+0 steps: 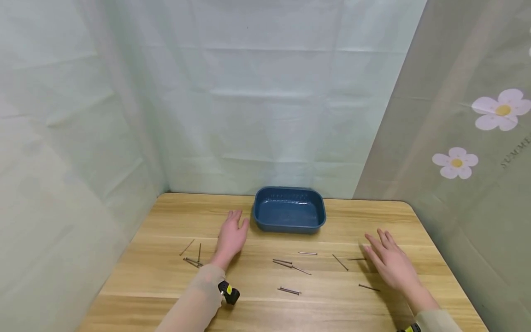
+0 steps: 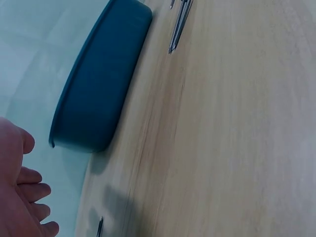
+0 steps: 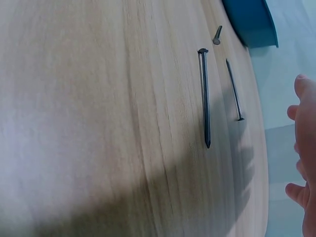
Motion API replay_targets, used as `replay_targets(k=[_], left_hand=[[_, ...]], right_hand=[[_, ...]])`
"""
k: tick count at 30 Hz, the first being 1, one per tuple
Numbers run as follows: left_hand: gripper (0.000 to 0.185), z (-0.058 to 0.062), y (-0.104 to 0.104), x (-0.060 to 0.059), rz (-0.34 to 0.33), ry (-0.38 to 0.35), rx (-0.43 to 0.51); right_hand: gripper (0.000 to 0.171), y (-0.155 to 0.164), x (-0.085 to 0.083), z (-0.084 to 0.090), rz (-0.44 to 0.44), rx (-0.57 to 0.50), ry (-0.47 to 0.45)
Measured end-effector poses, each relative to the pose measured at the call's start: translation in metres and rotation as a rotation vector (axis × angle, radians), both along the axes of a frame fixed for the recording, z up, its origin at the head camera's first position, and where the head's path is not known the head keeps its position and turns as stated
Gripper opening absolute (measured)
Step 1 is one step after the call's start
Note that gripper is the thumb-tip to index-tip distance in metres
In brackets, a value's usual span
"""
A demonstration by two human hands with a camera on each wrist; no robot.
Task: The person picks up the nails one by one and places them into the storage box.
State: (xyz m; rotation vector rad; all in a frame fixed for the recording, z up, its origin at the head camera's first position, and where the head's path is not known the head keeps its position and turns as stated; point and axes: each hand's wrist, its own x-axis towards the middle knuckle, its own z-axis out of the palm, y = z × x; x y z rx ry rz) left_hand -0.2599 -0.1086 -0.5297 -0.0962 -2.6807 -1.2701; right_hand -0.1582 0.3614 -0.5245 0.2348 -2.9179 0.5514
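My left hand [image 1: 232, 236] is above the wooden table just left of a dark blue rectangular tray [image 1: 289, 229]. Its fingers are relaxed and hold nothing; the left wrist view shows this hand [image 2: 19, 192] apart from the tray [image 2: 98, 79]. On the right side my right hand [image 1: 392, 263] hovers with its fingers spread and nothing in them. Closest to it lie a nail [image 1: 356, 259] by the thumb and another nail [image 1: 369, 287] nearer the front. In the right wrist view a long nail [image 3: 206, 98] lies in the hand's shadow, beside a thinner nail [image 3: 234, 91].
Several nails [image 1: 192, 262] lie in a loose group left of the left forearm. More nails [image 1: 283, 262] are scattered in front of the tray, with a close pair [image 1: 289, 291] further forward. Pale cloth [image 1: 265, 115] hangs behind the table [image 1: 340, 313] and along both sides.
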Motion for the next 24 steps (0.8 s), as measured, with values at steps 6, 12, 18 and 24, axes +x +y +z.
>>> replay_targets(k=[6,12,18,24], left_hand=[[0.059,-0.002,0.009,-0.007,-0.001,-0.007,-0.001],[0.061,0.000,0.021,-0.009,-0.034,0.016,-0.076],[0.064,0.001,0.034,-0.012,-0.085,0.064,-0.173],[0.067,0.000,0.041,-0.013,-0.077,0.038,-0.177]], right_hand=[[0.053,-0.002,0.003,0.002,-0.003,-0.006,0.000],[0.052,-0.003,0.003,-0.001,0.012,-0.012,0.013],[0.051,-0.005,0.003,-0.002,0.021,-0.025,0.018],[0.049,-0.007,0.004,-0.003,0.027,-0.039,0.024]])
